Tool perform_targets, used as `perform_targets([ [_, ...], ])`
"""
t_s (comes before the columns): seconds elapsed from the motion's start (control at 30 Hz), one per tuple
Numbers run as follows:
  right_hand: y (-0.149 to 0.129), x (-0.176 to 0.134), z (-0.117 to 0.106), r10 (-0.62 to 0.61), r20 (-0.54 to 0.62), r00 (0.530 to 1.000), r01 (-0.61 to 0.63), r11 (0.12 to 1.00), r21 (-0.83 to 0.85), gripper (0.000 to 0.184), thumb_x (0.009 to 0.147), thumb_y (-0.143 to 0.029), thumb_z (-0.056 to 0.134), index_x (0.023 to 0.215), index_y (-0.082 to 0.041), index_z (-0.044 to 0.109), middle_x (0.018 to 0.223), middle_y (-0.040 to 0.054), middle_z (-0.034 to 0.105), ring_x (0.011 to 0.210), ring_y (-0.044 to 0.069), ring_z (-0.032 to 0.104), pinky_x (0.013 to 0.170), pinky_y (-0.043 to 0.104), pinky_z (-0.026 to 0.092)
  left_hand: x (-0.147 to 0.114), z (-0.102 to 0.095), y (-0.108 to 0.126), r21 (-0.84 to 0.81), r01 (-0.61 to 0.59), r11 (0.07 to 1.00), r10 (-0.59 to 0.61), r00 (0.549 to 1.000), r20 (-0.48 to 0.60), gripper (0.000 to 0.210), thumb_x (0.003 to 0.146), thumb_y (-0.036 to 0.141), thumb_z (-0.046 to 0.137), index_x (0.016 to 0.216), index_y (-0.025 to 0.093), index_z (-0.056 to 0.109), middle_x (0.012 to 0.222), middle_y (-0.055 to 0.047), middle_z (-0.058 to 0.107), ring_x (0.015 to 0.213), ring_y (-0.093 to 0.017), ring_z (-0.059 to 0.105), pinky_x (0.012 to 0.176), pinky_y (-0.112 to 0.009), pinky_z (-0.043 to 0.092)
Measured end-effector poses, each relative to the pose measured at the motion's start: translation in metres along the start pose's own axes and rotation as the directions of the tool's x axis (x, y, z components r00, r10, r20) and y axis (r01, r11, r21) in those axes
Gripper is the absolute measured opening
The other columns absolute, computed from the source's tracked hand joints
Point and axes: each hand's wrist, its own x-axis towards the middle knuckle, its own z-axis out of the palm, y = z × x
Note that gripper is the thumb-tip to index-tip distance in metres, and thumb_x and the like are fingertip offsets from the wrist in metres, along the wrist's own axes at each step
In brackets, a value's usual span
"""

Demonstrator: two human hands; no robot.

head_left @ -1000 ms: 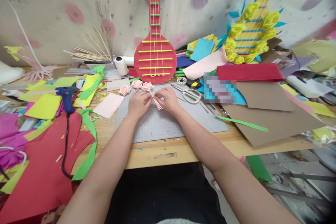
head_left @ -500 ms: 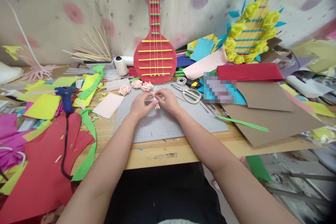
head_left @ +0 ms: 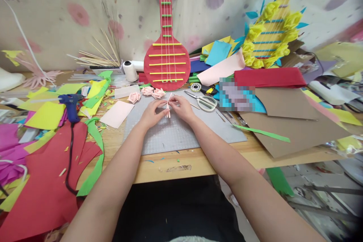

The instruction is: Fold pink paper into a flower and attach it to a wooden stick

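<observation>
Over the grey cutting mat [head_left: 164, 140], my left hand [head_left: 153, 114] and my right hand [head_left: 181, 108] meet, fingertips pinched together. Between them is a small pale pink paper piece [head_left: 168, 113], narrow at the pinch and splayed into several thin strips below. A thin pale end pokes up above the fingers. Pink paper roses [head_left: 158, 93] lie just beyond my hands, at the mat's far edge. To the right of my right hand rest white-handled scissors [head_left: 207, 103]. My fingers cover the middle of the paper piece.
A red paper lute [head_left: 166, 62] leans on the wall behind the mat. At left are a blue glue gun [head_left: 70, 106], red paper [head_left: 53, 166] and a pale pink sheet [head_left: 117, 114]. Brown cardboard [head_left: 295, 132] lies at right, below a yellow flowered instrument [head_left: 266, 38].
The paper piece has turned slightly between my fingers, its upper end now leaning right. Both hands stay almost in place.
</observation>
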Motion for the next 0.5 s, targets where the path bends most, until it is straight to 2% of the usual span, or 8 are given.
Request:
perform_targets([
  [0.27,0.0,0.0,0.0,0.014,0.007,1.0,-0.014,1.0,0.018,0.012,0.08,-0.026,0.052,0.08,-0.019,0.061,0.082,0.002,0.065,0.082,0.016,0.056,0.081,0.031,0.041,-0.001,-0.002,-0.001,-0.036,-0.001,0.999,0.001,1.0,-0.009,0.032,0.08,0.035,0.054,0.108,0.02,0.061,0.11,-0.008,0.062,0.105,-0.017,0.057,0.095,-0.035,0.043],
  [0.5,-0.011,-0.003,-0.002,-0.098,0.087,0.991,0.109,0.984,-0.143,0.011,0.08,-0.025,0.053,0.082,-0.02,0.063,0.083,0.0025,0.066,0.083,0.017,0.055,0.083,0.033,0.039,0.0,-0.004,0.007,0.208,0.013,0.978,0.01,0.994,-0.107,0.02,0.076,0.029,0.057,0.091,0.02,0.066,0.095,-0.006,0.067,0.094,-0.019,0.06,0.085,-0.033,0.047],
])
